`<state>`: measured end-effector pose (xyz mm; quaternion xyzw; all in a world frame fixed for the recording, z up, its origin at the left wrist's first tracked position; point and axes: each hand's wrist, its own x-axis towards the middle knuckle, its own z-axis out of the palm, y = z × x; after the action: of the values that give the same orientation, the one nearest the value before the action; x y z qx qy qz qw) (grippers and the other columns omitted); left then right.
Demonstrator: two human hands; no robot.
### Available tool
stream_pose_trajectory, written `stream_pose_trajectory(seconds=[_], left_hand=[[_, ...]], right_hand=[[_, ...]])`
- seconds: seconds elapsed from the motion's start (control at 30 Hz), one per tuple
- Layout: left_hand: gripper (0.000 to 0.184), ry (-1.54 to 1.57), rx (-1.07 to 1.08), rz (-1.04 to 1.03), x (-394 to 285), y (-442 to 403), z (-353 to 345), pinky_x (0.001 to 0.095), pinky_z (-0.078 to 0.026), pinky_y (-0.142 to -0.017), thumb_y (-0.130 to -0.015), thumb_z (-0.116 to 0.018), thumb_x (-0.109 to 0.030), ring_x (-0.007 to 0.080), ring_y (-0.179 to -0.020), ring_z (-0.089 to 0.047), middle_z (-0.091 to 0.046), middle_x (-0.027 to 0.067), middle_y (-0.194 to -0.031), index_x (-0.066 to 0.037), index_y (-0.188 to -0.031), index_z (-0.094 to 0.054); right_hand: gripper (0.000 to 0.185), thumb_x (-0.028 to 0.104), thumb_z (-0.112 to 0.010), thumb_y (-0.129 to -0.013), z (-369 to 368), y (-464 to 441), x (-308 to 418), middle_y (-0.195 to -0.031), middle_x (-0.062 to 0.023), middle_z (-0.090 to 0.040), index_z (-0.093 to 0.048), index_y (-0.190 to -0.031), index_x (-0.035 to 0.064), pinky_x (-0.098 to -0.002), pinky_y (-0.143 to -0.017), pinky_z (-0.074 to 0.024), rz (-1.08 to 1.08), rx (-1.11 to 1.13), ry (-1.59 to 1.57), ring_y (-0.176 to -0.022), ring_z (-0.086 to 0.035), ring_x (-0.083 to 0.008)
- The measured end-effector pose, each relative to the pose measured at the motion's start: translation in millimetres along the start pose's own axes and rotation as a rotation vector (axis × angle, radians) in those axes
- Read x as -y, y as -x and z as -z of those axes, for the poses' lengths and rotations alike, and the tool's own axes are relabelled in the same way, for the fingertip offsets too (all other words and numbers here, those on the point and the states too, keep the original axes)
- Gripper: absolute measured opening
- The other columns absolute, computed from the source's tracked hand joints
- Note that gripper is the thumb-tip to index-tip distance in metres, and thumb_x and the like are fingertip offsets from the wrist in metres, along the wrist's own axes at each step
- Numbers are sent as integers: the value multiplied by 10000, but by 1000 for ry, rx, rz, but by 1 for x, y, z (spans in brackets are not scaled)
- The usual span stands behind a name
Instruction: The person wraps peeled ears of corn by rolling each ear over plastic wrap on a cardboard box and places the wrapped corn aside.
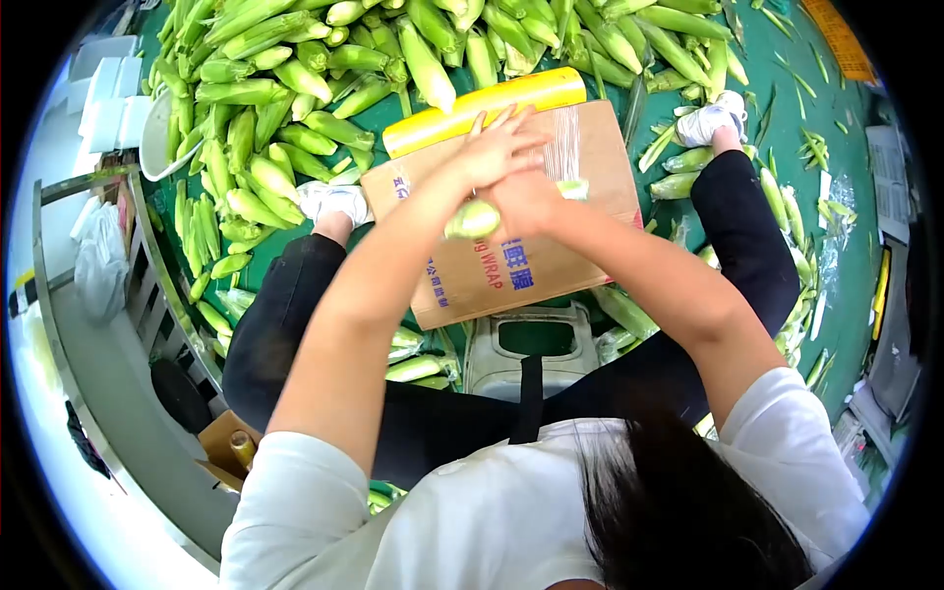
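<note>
corn [472,220], apparently mid-wrapping: left hand [500,152] spread, right hand [523,200] over it, grip indiscernible. next likely calls for rolling it snugly.

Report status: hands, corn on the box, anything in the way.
Left hand overlapping right hand. Corn ear partly hidden beneath, over cardboard box. Yellow roll close ahead, possibly in the way.

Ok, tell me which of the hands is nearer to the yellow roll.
Left. The left hand overlaps the near edge of the yellow roll in view; the right hand sits farther back, over the cardboard box.
</note>
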<state>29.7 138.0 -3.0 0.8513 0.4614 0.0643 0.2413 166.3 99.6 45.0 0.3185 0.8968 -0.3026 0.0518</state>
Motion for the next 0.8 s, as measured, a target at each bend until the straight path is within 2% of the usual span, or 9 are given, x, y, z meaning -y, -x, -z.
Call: stream_pose_trajectory(seconds=[0.23,0.3,0.4,0.47,0.53,0.6,0.67,0.73,0.8], left_hand=[[626,-234,111,-105,-50,29,-34,566,-88,-1239,-873,-664,-314,290,-1553,-145,-222,91,-1665,-458,-1453,-478],[625,-196,34,-147,-54,36,-31,584,-138,-1223,-871,-660,-393,310,-1536,-196,-229,94,-1661,-431,-1467,-474],[641,-190,-75,-168,-54,37,-40,592,-185,-1202,-879,-635,-526,312,-1518,-241,-266,102,-1643,-373,-1480,-472],[627,-200,-60,-118,-63,44,-44,592,-165,-1206,-896,-608,-542,294,-1521,-228,-270,96,-1639,-386,-1484,-460],[583,-245,-133,-72,-92,62,-64,562,-251,-1181,-890,-607,-389,310,-1486,-300,-352,113,-1593,-344,-1460,-491],[608,-314,-73,-65,-135,89,-99,550,-324,-1142,-841,-640,-267,333,-1456,-345,-397,136,-1562,-253,-1438,-527],[630,-112,86,-498,-177,137,-117,531,-379,-1088,-809,-616,-167,334,-1427,-386,-410,162,-1545,-155,-1432,-521],[622,250,972,-69,-208,139,-76,567,-384,-1064,-809,-636,-134,332,-1389,-435,-419,171,-1539,-99,-1418,-517],[464,524,-89,94,-213,169,-58,541,-443,-1016,-885,-553,-115,343,-1268,-544,-561,147,-1398,-108,-1348,-581]], right_hand=[[715,591,-806,-659,-44,32,-9,-1143,-162,-722,-718,-1169,97,-412,-911,-526,275,367,-285,-1030,-680,-312],[695,655,-746,-734,-23,66,38,-1090,-141,-728,-722,-1160,107,-430,-859,-524,197,1068,-518,-984,-672,-307],[809,655,-734,-773,34,153,90,-1212,-182,-687,-620,-1294,46,-436,-925,-503,111,845,-504,-1082,-657,-326],[812,563,-728,-840,24,219,113,-1270,-219,-596,-512,-1346,-35,-368,-1030,-425,-28,996,-1113,-1206,-556,-295],[772,535,-716,-876,49,276,121,-1276,-171,-590,-501,-1377,-13,-345,-1044,-408,-233,604,-1137,-1202,-538,-271],[794,552,-706,-880,10,343,98,-1306,-160,-580,-453,-1438,46,-443,-1023,-481,-435,-52,-2156,-1227,-558,-259],[813,533,-713,-882,6,363,120,-1280,-157,-584,-403,-1475,72,-494,-938,-543,-501,-362,-2365,-1134,-618,-256],[781,481,-722,-891,-11,389,125,-1215,-154,-606,-384,-1473,85,-457,-825,-584,-525,-345,-2393,-1000,-663,-259],[617,346,-734,-901,5,382,128,-1123,-118,-633,-449,-1389,100,-375,-703,-600,-584,-255,-2262,-896,-676,-215]])
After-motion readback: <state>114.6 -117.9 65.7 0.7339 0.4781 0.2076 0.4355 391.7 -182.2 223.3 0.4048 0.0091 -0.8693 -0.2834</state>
